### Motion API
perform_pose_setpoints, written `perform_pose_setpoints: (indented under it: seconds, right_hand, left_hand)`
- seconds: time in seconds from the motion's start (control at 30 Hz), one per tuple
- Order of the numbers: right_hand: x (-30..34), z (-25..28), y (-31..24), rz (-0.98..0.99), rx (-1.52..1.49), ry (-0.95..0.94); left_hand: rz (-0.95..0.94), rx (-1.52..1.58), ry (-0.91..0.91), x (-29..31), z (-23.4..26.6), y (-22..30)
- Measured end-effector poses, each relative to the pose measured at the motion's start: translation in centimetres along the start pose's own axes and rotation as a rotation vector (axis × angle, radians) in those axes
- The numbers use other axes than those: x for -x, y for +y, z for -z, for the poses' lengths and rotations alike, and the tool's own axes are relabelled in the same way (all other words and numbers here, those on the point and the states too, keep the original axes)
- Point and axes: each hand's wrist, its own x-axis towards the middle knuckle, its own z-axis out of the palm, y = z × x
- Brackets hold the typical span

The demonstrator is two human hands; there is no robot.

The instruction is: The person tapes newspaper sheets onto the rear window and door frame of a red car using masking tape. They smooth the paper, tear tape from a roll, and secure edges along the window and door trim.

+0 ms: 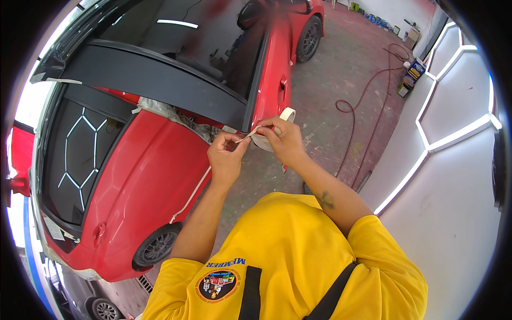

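Between my hands runs a short strip of pale masking tape [250,133], pinched at both ends. My left hand [225,160] is closed on its lower left end with thumb and forefinger. My right hand [285,141] pinches the other end, and a cream roll of masking tape [288,114] shows just behind its knuckles. Both hands are beside the edge of an open red car door [266,90] with a black window frame [160,80]. Crumpled clear plastic sheeting [170,114] hangs in the door opening, left of my hands.
The red car body [138,176] fills the left, with a pale strip [192,194] along a panel edge. A red hose [352,106] loops over the stained floor at right. Cans [408,82] stand against the wall with hexagonal lights [458,133]. A grey car [80,293] is at lower left.
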Motion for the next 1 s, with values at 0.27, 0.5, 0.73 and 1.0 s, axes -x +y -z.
perform_pose_setpoints:
  seconds: [0.27, 0.5, 0.73, 1.0]
  right_hand:
    - [0.0, 0.0, 0.2, 0.032, 0.019, -0.005]
    - [-0.4, -0.1, 0.3, 0.059, 0.042, -0.015]
    - [-2.2, 0.5, 0.0, 0.267, 0.225, -0.052]
    - [-3.9, 0.7, 0.2, 0.395, 0.232, -0.133]
  left_hand:
    - [-0.014, -0.066, 0.000, -0.3, 0.4, 0.0]
    - [-0.003, -0.038, 0.003, -0.6, 0.5, 0.0]
    - [-0.095, -0.310, 0.017, -1.7, 1.5, 2.6]
    - [-0.106, -0.346, -0.044, -2.6, 2.4, 3.2]
